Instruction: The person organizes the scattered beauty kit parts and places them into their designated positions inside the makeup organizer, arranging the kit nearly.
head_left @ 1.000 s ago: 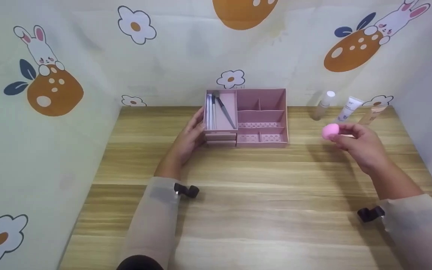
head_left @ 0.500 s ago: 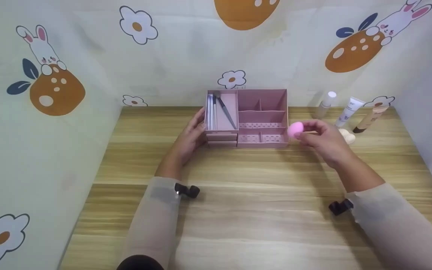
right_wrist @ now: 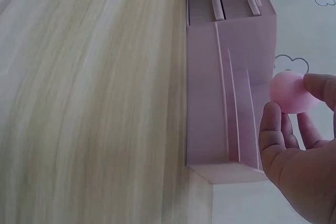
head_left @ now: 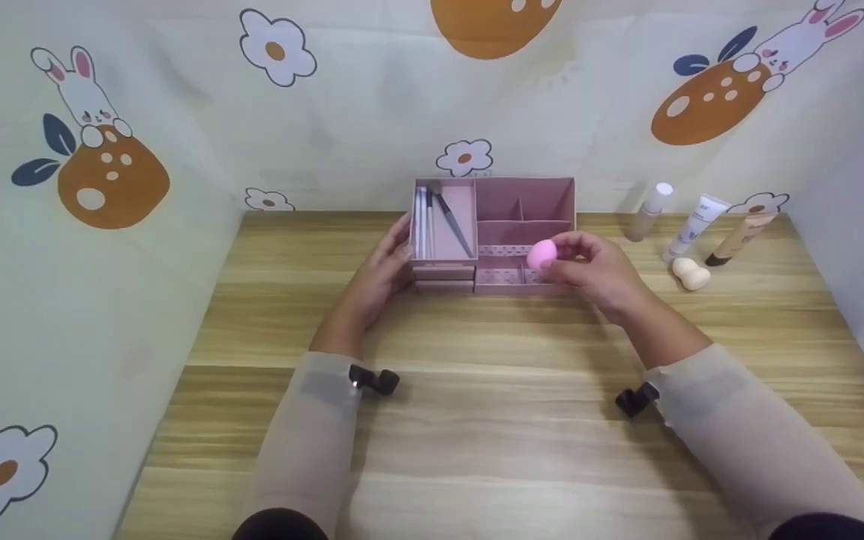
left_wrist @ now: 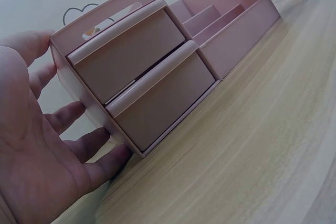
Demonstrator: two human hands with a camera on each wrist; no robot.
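Note:
A pink makeup sponge (head_left: 542, 255) is pinched between the thumb and fingers of my right hand (head_left: 601, 276), above the front right compartments of a pink desktop organizer (head_left: 526, 289). In the right wrist view the sponge (right_wrist: 290, 92) shows clear above the organizer's dividers. My left hand (head_left: 381, 274) rests against the organizer's left side, its fingers extended along the side wall (left_wrist: 86, 100) in the left wrist view. Several makeup brushes (head_left: 432, 225) lie in the organizer's top left tray. Two drawers (left_wrist: 157, 93) sit closed below that tray.
Right of the organizer stand a clear bottle with a white cap (head_left: 651, 211), a white tube (head_left: 696, 226) and a tan tube with a dark cap (head_left: 739, 238). A cream gourd-shaped sponge (head_left: 691, 274) lies in front of them. A patterned cloth backdrop (head_left: 364, 112) rises behind the table.
My right hand has carried the pink makeup sponge left, from beside the tubes to over the organizer, uncovering the cream sponge. My left hand stays at the organizer's side.

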